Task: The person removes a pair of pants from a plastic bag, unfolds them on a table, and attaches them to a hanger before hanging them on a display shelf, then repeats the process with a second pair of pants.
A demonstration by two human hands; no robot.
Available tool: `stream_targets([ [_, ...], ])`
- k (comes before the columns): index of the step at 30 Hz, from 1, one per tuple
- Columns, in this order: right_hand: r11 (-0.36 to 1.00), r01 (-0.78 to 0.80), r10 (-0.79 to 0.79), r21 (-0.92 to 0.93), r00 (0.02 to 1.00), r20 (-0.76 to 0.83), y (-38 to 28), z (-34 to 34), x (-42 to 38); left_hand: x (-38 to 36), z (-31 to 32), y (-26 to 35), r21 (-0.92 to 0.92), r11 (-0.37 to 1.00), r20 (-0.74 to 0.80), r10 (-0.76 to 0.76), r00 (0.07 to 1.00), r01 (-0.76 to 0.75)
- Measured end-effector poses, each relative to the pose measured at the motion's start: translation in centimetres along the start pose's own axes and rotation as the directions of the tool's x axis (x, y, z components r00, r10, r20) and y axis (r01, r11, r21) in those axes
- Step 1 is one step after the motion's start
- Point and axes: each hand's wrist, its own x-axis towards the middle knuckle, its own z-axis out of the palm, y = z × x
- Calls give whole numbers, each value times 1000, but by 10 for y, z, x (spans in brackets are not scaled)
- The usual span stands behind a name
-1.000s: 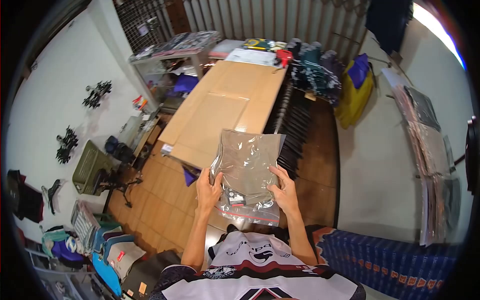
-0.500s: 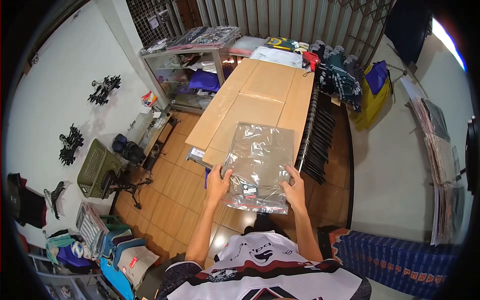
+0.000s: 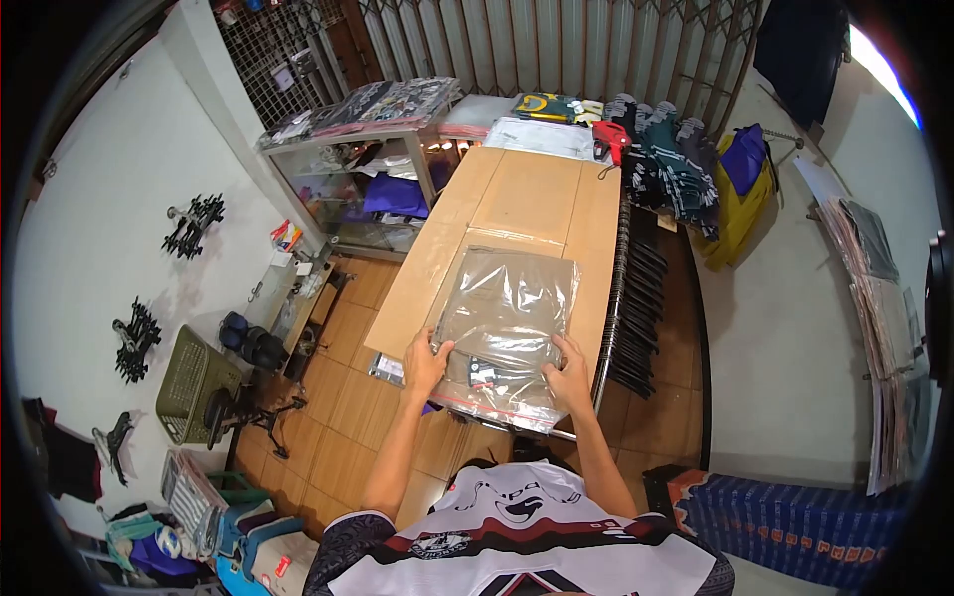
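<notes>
A folded grey-brown garment in a clear plastic bag (image 3: 507,298) lies over the near end of the cardboard-topped table (image 3: 522,194). A small dark tag with white print (image 3: 482,373) shows through the plastic, and a red strip runs along the bag's near edge. My left hand (image 3: 425,363) grips the bag's left side, thumb on top and fingers around the edge. On the opposite side, my right hand (image 3: 568,375) holds the right edge in the same way. The fingers under the bag are hidden.
Black hangers (image 3: 638,308) hang along the table's right side. At the far end are a red tool (image 3: 610,142) and folded clothes (image 3: 668,149). A glass display case (image 3: 348,184) stands at the back left, and a green basket (image 3: 194,382) on the left.
The bagged garment has come down onto the table's near end, still in both hands. My view has tilted slightly, so the surroundings appear lower.
</notes>
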Motion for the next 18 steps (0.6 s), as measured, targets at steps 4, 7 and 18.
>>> stream_targets([
  [4, 996, -17, 18, -85, 1000, 8, -11, 8, 25, 29, 2, 2, -12, 1000, 9, -13, 1000, 13],
  [7, 990, -26, 28, -142, 1000, 6, -12, 17, 45, 55, 4, 1, -33, 999, 35, -13, 999, 14],
  [18, 976, -186, 157, -113, 962, -225, -40, 51, 76, 137, 19, -23, -62, 985, 110, 167, 980, -161],
])
